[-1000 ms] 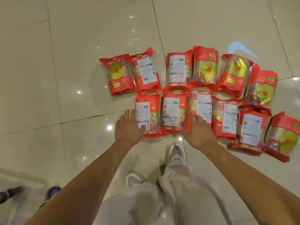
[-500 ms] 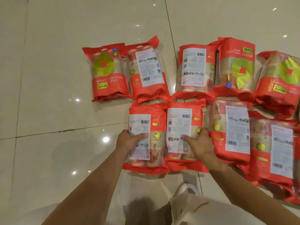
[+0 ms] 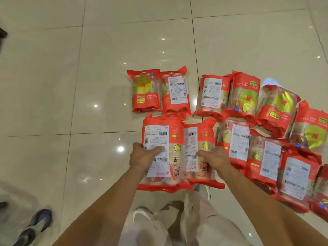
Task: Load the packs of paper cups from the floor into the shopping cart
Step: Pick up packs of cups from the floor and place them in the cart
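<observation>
Gripping two red plastic packs of paper cups side by side, the person holds one in each hand above the glossy beige tiled floor [image 3: 53, 86]. The left hand [image 3: 142, 157] has its thumb laid over the white label of the left-hand pack [image 3: 163, 153], fingers clamped around its left edge; the right hand [image 3: 214, 157] clamps the right-hand pack [image 3: 200, 151] the same way, thumb on its label. Both packs have their long axis running away from the person, back face up, with barcodes at the far end and "WEFOLEN" printed lengthwise along the clear window showing stacked cups. The other red cup packs [image 3: 248, 107] lie flat on the floor in two loose rows beyond and to the right, long axes mostly the same way, some overlapping. Several show the front with a yellow-green drop-shaped emblem and a small red mark; the far-left pack [image 3: 144, 90] reads "WEFOLEN" upright, others upside down. The finer label text is too small to read. White trousers and white shoes [image 3: 142, 215] show below, and another person's blue-grey shoe [image 3: 35, 224] stands at lower left.
</observation>
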A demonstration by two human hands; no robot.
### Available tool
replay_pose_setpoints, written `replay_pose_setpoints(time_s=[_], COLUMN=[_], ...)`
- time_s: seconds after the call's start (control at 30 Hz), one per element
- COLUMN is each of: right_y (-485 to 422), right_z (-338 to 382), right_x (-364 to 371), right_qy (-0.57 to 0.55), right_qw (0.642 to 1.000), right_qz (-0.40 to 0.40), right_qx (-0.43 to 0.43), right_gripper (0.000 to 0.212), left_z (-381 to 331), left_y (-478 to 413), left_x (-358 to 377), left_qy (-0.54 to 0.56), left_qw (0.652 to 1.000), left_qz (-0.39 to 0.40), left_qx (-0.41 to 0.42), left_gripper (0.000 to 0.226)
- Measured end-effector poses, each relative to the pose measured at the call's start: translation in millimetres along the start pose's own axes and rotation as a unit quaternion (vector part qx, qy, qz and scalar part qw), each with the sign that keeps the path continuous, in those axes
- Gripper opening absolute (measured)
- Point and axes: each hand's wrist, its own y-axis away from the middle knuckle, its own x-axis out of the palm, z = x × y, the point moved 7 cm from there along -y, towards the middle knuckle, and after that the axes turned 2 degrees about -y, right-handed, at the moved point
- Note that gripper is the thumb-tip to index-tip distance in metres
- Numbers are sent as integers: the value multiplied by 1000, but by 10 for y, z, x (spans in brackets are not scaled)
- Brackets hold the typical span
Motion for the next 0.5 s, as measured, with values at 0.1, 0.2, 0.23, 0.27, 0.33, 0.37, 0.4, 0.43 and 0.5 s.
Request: replay_pose_setpoints(time_s=[0.1, 0.2, 0.23, 0.27, 0.33, 0.37, 0.4, 0.43, 0.5], right_y=[744, 1680, 2006, 2343, 3014, 3339, 3670, 3985, 4660], right_z=[264, 857, 1092, 1351, 1917, 2202, 2491, 2747, 3221], right_x=[-217, -449, -506, -555, -583, -561, -509, -434, -184], right_qy=[-35, -30, -28, -23, -13, -3, 6, 14, 18], right_qw=[999, 999, 999, 998, 994, 991, 986, 980, 965], right_qz=[14, 17, 17, 14, 18, 25, 36, 50, 82], right_qx=[16, -20, -40, -63, -110, -135, -163, -191, -249], right_gripper=[23, 28, 29, 33, 47, 51, 53, 56, 62], left_z=[-95, -371, -500, -636, -864, -951, -1018, -1039, -992], left_y=[602, 1347, 1638, 1956, 2572, 2871, 3172, 3471, 4137], left_x=[-542, -1274, -1554, -1853, -2487, -2806, -3130, -3462, -4136], left_qy=[50, 88, 93, 97, 106, 118, 131, 144, 184], left_qw=[999, 996, 995, 994, 991, 988, 984, 980, 964], left_qz=[-5, -25, -34, -46, -71, -81, -96, -117, -173], left_qx=[-8, 7, 16, 30, 50, 62, 73, 79, 86], left_gripper=[72, 78, 80, 79, 77, 79, 85, 90, 82])
